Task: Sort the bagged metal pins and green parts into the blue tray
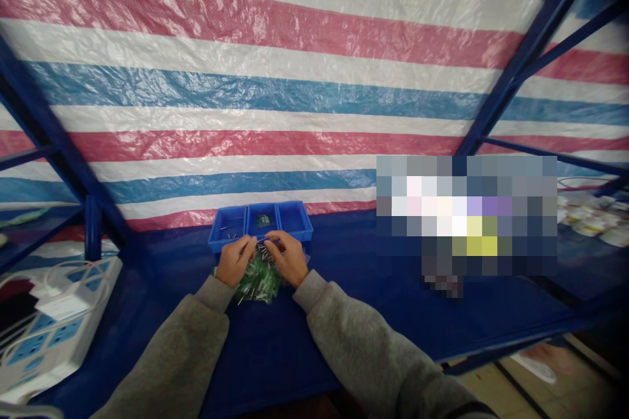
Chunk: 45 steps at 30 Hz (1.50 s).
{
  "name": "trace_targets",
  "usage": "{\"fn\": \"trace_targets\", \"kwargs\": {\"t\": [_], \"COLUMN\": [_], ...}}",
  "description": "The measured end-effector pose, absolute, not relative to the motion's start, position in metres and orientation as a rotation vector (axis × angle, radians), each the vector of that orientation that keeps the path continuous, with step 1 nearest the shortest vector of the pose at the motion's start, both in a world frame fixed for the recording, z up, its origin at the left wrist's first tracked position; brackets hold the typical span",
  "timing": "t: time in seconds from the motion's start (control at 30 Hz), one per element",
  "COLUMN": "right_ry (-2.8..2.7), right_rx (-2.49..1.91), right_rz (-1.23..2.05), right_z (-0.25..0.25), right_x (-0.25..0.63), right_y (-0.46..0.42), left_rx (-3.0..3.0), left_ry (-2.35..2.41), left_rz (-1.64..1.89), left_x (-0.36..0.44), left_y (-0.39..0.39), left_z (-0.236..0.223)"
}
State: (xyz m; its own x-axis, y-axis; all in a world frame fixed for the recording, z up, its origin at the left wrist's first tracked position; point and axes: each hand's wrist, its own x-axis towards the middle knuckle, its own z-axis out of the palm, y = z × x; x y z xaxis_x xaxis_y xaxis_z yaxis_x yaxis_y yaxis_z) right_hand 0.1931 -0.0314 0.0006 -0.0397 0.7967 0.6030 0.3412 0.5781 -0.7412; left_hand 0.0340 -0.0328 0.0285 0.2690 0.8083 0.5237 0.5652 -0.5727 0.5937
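My left hand (234, 262) and my right hand (289, 256) meet over the pile, thumbs and fingers pinched together. A thin, rod-like piece (260, 239) spans the gap between their fingertips; it is too small to name exactly. Below them lies a loose heap of small green plastic pieces (263, 281) mixed with thin, shiny metal pins (265, 252). Just beyond my fingers stands a blue tray (310, 233) with three compartments. A few thin pieces lie in its left compartment and some small green ones in the middle.
The heap and tray rest on a blue tabletop (354, 275). A white power strip (83, 334) with plugs and cables sits at the left. Striped sheeting (275, 98) hangs behind, between blue frame posts (496, 105). A blurred-out area covers the right side; white round items (590, 222) show beyond it.
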Motion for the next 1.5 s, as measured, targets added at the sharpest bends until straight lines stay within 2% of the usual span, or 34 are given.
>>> {"fn": "trace_targets", "kwargs": {"t": [0.33, 0.73, 1.5], "right_ry": [-1.731, -1.673, -1.656], "right_rx": [-0.891, -0.957, -0.893], "right_rz": [0.524, 0.726, 0.564], "right_z": [0.0078, 0.0066, 0.0021], "right_x": [0.1966, 0.1952, 0.1925], "right_y": [-0.0376, -0.036, -0.0329], "left_rx": [2.224, 2.133, 2.21], "left_ry": [1.214, 1.165, 1.378], "left_rz": [1.132, 1.379, 1.268], "left_x": [0.0317, 0.0303, 0.0333], "left_y": [-0.031, -0.0282, -0.029], "left_z": [0.028, 0.0248, 0.0234]}}
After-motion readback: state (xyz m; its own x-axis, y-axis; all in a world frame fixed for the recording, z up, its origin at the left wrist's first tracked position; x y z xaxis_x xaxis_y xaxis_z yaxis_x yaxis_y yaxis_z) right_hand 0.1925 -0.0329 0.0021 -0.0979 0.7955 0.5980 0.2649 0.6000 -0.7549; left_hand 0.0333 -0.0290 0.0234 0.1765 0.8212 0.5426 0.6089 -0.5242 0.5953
